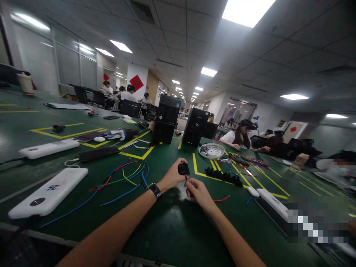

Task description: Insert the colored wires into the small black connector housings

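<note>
My left hand (174, 175) is closed around a small black plug-like part (183, 169), held just above the green table (155, 218). A black wristwatch (154, 190) sits on that wrist. My right hand (197, 190) is pinched shut just right of the part, and a thin red wire end seems to run from its fingertips up to the part. A short red wire (221, 199) lies on the table right of my right hand. Loose blue, red, green and yellow wires (122, 180) are spread on the table left of my hands.
White power banks (47, 193) (48, 148) lie at the left. Two black computer towers (166, 118) (196, 127) stand beyond, with a white basket (211, 150) and a row of black parts (224, 176) to the right. People sit at tables at the back and right.
</note>
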`<state>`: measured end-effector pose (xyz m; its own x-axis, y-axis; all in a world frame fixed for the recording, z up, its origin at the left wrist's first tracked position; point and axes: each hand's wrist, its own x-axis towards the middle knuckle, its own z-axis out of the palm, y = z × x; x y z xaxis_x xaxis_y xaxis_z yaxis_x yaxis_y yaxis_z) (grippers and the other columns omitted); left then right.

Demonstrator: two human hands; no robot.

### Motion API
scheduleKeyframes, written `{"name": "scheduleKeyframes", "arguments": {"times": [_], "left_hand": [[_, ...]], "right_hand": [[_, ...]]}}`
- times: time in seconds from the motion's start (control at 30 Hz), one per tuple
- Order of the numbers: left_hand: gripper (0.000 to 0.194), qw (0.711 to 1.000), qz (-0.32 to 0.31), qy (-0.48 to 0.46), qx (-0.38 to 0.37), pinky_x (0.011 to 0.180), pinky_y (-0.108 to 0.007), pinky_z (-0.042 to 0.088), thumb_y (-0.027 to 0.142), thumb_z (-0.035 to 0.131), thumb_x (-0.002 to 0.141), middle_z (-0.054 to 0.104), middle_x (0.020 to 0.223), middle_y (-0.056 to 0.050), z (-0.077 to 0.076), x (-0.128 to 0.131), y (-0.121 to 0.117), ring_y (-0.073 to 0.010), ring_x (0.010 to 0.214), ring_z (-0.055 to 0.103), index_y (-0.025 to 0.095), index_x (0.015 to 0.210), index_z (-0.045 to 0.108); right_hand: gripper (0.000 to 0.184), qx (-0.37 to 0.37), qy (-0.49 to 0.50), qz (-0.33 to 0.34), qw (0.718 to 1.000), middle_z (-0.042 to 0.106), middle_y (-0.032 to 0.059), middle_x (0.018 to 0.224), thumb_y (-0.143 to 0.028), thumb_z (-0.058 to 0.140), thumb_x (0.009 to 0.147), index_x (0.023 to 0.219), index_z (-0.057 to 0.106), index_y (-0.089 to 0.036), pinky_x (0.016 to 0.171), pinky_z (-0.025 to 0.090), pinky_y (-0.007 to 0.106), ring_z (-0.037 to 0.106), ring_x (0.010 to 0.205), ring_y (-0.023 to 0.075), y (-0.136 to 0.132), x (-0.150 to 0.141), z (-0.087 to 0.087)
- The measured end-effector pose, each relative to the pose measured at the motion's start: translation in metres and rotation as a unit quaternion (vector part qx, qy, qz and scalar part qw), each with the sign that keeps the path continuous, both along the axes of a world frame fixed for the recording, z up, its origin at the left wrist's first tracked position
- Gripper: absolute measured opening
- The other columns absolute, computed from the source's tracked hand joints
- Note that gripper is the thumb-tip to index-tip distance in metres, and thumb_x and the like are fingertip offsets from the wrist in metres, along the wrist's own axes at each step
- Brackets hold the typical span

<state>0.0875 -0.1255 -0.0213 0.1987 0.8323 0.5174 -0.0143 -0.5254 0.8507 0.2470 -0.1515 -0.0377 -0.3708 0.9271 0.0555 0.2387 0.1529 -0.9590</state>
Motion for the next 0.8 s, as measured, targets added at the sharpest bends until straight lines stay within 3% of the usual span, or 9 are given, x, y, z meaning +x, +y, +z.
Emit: {"name": "scheduleKeyframes", "arguments": {"times": [0.37,0.8], "left_hand": [[0.049,0.999,-0.027,0.028,0.009,0.069,-0.024,0.042,0.007,0.06,0.065,0.055,0.089,0.0,-0.0028,0.0007,0.001,-0.0128,0.077,0.053,0.019,0.11,0.048],[0.051,0.981,-0.154,-0.082,-0.081,0.075,-0.03,0.05,0.01,0.063,0.067,0.052,0.12,-0.009,-0.0016,0.0059,-0.0059,-0.0177,0.09,0.062,0.023,0.112,0.042]], "right_hand": [[0.028,-0.037,0.04,-0.008,0.998,0.038,-0.0095,0.049,-0.046,0.05,0.084,0.081,0.05,-0.018,0.034,0.016,0.016,0.025,0.035,0.0037,-0.0017,0.0012,0.0],[0.033,-0.046,0.045,-0.014,0.998,0.038,-0.0092,0.047,-0.05,0.053,0.081,0.077,0.051,-0.017,0.031,0.016,0.017,0.025,0.031,0.003,-0.0014,0.0028,-0.0001]]}}
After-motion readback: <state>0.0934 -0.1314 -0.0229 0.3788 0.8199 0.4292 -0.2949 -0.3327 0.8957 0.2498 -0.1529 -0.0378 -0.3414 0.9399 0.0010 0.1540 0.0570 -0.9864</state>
